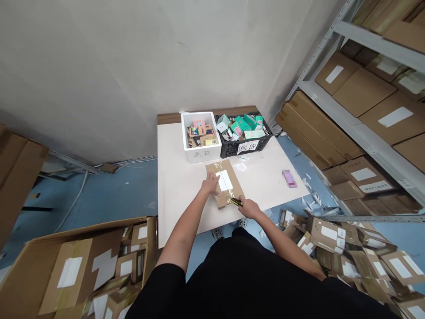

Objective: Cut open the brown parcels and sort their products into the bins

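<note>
Lower centre: I see the box (235, 180) closed, no flap raised; left hand (210, 183) spread on it, right hand (249, 208) gripping the cutter (236, 201).

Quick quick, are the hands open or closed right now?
Left hand: open, pressed on the flat brown cardboard box.
Right hand: closed, holding a slim black-and-yellow knife-like tool.

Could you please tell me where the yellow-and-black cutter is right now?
In the head view, the cutter is in the right hand, below and right of centre, at the near right corner of the cardboard box.
</note>
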